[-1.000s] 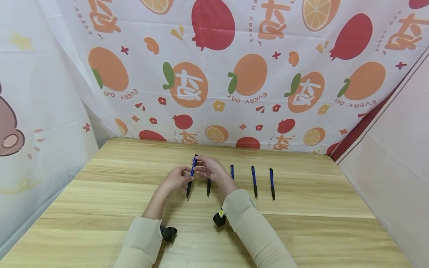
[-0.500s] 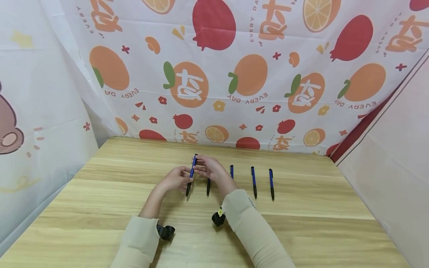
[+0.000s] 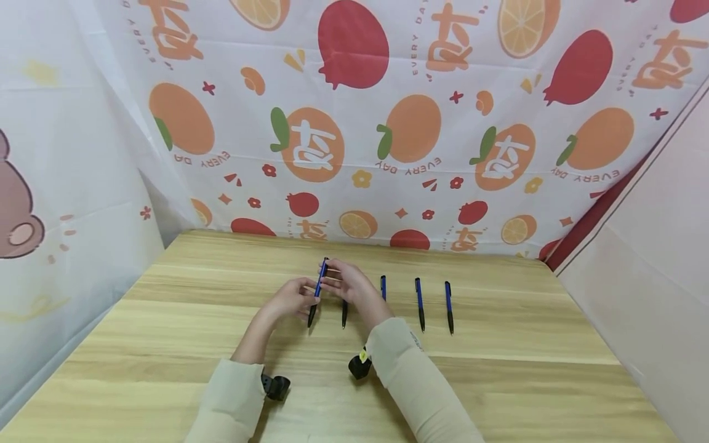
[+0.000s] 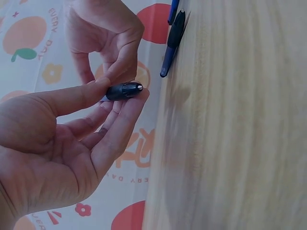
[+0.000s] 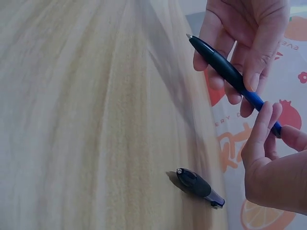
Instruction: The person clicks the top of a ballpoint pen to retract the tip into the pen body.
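Observation:
A blue ballpoint pen with a black grip is held slanted above the table by both hands, its tip pointing down. My left hand pinches it around the middle, near where the blue barrel meets the black grip. At the pen's upper end, my right hand pinches the barrel between thumb and fingers. The left wrist view shows the pen's metal tip nearly head-on. Partly covered by my right hand, another pen lies on the table just to the right.
Three more blue and black pens lie farther right: one pen partly behind the right arm, then a middle pen and a rightmost pen. The wooden table meets a fruit-print cloth at its back edge.
Both hands keep their hold on the pen with almost no movement. The head view has shifted very slightly.

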### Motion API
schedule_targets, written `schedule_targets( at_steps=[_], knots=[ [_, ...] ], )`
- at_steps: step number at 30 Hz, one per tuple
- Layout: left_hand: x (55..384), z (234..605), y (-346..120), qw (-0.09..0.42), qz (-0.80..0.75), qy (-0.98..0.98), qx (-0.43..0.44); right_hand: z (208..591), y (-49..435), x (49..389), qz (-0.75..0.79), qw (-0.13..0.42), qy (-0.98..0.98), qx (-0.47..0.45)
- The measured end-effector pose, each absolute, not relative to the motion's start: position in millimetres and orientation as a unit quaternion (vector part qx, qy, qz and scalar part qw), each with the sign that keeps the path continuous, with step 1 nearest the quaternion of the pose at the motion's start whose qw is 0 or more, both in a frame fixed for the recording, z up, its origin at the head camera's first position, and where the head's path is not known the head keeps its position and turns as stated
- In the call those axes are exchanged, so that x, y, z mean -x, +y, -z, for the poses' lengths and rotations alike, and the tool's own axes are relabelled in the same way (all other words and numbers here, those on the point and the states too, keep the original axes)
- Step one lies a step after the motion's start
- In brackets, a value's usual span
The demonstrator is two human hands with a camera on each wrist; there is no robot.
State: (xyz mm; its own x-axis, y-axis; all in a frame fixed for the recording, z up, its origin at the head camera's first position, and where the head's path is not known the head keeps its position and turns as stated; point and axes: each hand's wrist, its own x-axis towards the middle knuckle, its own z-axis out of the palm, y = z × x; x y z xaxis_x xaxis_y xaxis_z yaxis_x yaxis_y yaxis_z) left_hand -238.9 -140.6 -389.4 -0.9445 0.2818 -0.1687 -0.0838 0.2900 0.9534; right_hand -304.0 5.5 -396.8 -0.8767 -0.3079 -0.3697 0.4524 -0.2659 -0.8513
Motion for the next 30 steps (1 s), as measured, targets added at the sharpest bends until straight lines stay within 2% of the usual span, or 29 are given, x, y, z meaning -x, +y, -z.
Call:
schedule_targets(
  at_steps=[13,30],
  knots=[
    [242.4,393.6,-147.2,0.16,-0.597,0.783,-0.072,394.3,8.8,311.5,0.794,0.24,0.554,-0.07],
    [239.3,389.7,-146.7,0.163,-0.592,0.786,-0.07,396.1,10.8,313.1,0.78,0.274,0.562,-0.024]
  ],
)
